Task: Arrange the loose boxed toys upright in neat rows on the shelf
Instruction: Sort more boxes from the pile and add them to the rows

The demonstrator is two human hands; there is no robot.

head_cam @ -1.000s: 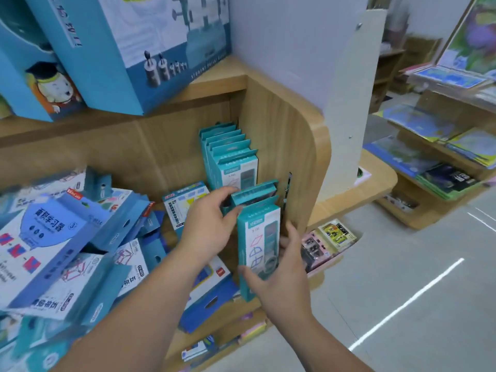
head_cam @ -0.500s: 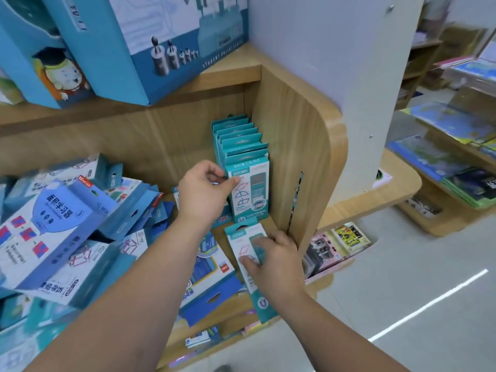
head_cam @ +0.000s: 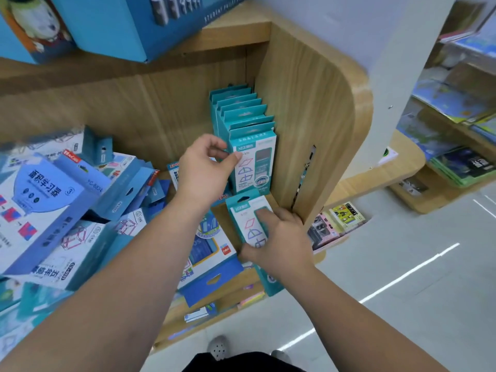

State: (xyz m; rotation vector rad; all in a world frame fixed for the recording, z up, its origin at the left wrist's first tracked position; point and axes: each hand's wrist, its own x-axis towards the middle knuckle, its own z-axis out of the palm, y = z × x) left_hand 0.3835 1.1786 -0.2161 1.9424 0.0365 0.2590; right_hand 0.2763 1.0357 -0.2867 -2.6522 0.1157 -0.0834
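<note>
A row of several teal boxed toys stands upright against the shelf's wooden right wall. My left hand pinches the left edge of the front upright box. One more teal box lies flat on the wooden shelf in front of the row, its lower end past the shelf edge. My right hand presses down on it, fingers over its face and thumb at its left side.
A heap of loose blue boxed toys fills the shelf to the left. Large blue boxes sit on the shelf above. Small items lie on a lower ledge at right, and another display of books stands beyond.
The teal box that my right hand held upright a second ago now lies flat in front of the row. My left hand went up to the front upright box. The view came closer.
</note>
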